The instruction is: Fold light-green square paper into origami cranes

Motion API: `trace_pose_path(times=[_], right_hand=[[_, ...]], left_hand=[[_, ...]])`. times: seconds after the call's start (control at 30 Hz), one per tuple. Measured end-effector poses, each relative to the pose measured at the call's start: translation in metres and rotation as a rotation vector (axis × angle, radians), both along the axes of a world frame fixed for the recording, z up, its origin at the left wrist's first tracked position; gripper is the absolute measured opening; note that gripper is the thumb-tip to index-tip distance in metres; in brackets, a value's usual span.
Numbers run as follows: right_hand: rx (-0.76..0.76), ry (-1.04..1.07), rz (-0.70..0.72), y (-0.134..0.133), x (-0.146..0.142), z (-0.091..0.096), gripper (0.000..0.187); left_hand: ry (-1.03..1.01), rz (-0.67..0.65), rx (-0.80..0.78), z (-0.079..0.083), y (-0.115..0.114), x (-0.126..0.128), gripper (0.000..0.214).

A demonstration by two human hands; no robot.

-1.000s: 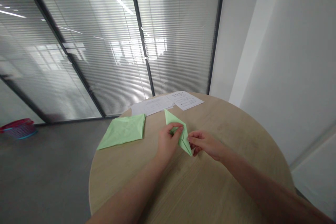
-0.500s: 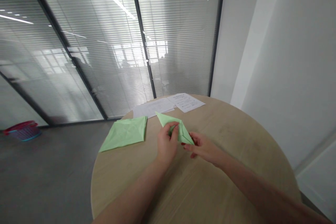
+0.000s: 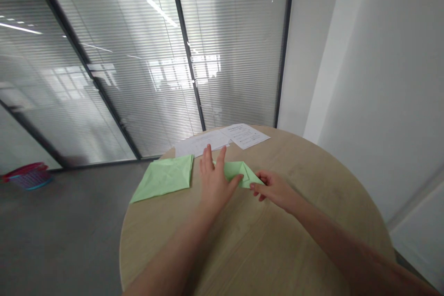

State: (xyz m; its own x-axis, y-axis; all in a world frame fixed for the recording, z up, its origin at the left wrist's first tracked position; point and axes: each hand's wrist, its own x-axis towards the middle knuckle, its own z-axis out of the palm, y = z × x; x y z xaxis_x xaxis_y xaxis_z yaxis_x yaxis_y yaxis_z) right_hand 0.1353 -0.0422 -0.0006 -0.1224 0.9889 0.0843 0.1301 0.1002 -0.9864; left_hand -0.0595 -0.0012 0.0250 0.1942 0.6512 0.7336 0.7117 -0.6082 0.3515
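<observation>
A light green folded sheet of paper (image 3: 243,172) is between my hands, low over the round wooden table (image 3: 305,162). Its right corner is pinched by my right hand (image 3: 272,188), thumb on the near side. My left hand (image 3: 215,178) is at the paper's left part with fingers spread, its thumb touching the front of the folds. That hand covers the paper's left end. To the left lies a larger green folded sheet (image 3: 166,175), wrinkled, apart from both hands.
White printed sheets (image 3: 244,135) lie at the table's far edge. A red and blue plastic basket (image 3: 28,176) stands on the grey floor at far left. Glass panels with blinds (image 3: 239,55) rise behind the table, and a white wall (image 3: 381,78) is at the right.
My left hand has gone from a pinch to spread fingers and moved slightly left. The small green paper has turned flatter, its right corner shifting right with my right hand.
</observation>
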Motion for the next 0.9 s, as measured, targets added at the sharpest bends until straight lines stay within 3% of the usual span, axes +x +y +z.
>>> trace_pose_path(times=[0.13,0.27,0.37,0.43,0.53,0.6,0.73,0.9], right_hand=[[0.024,-0.078,0.019,0.003,0.008,-0.002,0.024],[0.035,-0.111,0.024,0.002,0.013,0.002,0.024],[0.026,-0.126,0.016,0.0,0.014,0.006,0.027],[0.016,-0.146,0.016,-0.002,0.016,0.007,0.029],[0.038,-0.143,0.041,-0.002,0.018,0.008,0.034],[0.057,-0.087,0.067,-0.001,0.019,0.007,0.039],[0.044,0.067,0.09,-0.001,0.017,0.007,0.049],[0.004,0.152,0.05,-0.005,0.01,0.006,0.051]], left_hand=[[0.235,0.111,0.105,0.011,0.001,-0.009,0.09],[0.325,0.124,0.148,0.017,-0.002,-0.013,0.087],[0.356,0.061,0.134,0.02,-0.003,-0.014,0.081],[0.397,-0.076,0.085,0.022,-0.003,-0.015,0.072],[0.415,-0.334,-0.067,0.024,-0.005,-0.013,0.066],[0.342,-0.432,-0.213,0.025,-0.008,-0.012,0.061],[0.14,-0.509,-0.521,0.025,-0.013,-0.005,0.016],[-0.125,-0.496,-0.808,0.017,-0.012,0.006,0.031]])
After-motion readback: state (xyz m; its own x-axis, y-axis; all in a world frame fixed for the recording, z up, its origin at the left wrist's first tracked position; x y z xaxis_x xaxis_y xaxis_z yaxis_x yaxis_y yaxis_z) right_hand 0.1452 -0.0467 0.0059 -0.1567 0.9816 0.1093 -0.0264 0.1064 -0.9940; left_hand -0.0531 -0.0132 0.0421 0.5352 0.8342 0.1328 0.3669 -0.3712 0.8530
